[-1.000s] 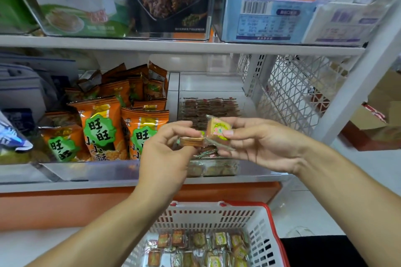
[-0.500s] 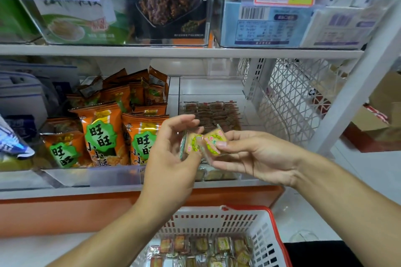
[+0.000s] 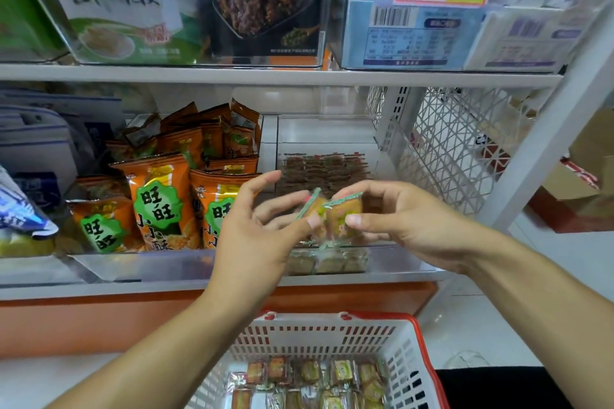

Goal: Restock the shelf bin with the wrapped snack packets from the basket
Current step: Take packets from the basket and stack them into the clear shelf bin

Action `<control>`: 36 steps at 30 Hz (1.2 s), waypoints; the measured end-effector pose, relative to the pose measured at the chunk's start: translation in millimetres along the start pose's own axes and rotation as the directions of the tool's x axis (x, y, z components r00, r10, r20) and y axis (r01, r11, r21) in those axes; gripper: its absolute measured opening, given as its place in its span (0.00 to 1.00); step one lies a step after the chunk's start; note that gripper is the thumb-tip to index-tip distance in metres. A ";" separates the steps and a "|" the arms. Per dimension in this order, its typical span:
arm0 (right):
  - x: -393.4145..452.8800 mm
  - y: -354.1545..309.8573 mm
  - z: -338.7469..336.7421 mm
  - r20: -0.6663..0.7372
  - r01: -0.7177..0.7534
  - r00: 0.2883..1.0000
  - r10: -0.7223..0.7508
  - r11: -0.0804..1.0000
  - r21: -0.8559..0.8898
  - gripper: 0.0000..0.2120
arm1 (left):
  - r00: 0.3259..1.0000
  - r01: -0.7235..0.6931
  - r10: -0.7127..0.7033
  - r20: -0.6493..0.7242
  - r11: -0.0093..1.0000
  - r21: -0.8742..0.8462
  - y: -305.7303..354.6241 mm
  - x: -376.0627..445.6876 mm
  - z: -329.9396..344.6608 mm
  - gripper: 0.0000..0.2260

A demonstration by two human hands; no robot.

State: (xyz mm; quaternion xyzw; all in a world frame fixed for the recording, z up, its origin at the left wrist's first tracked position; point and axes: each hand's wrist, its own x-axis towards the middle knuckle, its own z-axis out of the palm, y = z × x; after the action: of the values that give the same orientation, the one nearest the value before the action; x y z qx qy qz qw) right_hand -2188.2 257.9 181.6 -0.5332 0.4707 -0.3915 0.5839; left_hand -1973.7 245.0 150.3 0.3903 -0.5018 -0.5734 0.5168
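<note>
Both hands meet in front of a clear shelf bin on the middle shelf. My right hand pinches a small wrapped snack packet between thumb and fingers. My left hand pinches a second packet right beside it; the two packets touch. Several similar packets lie in the bin's front, and darker ones sit further back. Below, a white basket with a red rim holds several wrapped packets.
Orange snack bags fill the bin to the left. A white lattice side panel and an upright post close the shelf on the right. The upper shelf carries boxed goods and price tags. Cardboard boxes stand far right.
The camera has tilted slightly. My hands have held the packets together in front of the bin; the left hand turned its packet from flat to upright beside the right hand's packet.
</note>
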 end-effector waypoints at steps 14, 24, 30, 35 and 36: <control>24.9 4.6 -20.5 -0.289 -0.017 0.950 -0.118 0.904 -0.427 0.19 | 0.988 -0.136 0.100 0.116 0.920 0.368 -7.8 -0.7 12.0 0.18; 76.1 51.5 -53.8 -0.564 -0.548 0.822 0.080 0.380 -0.745 0.20 | 0.870 -0.486 -0.047 0.491 0.090 0.869 -51.5 -5.9 14.1 0.41; 101.4 65.0 -62.2 -0.556 -0.525 0.816 0.160 0.608 -0.595 0.41 | 0.852 -0.509 -0.115 0.510 0.037 0.860 -54.7 -4.1 12.3 0.44; 106.8 70.4 -61.8 -0.540 -0.464 0.835 0.103 0.659 -0.592 0.37 | 0.839 -0.525 -0.124 0.529 0.068 0.848 -54.6 -1.9 13.1 0.46; 107.0 71.5 -61.6 -0.555 -0.483 0.824 0.113 0.651 -0.585 0.38 | 0.839 -0.526 -0.122 0.531 0.071 0.848 -54.9 -1.9 13.2 0.46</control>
State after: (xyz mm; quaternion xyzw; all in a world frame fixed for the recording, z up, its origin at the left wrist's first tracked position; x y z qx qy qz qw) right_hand -2224.2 148.6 97.3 -0.5144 0.7939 -0.1935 0.2602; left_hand -1997.2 247.1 98.9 0.4003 -0.9109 -0.0809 0.0586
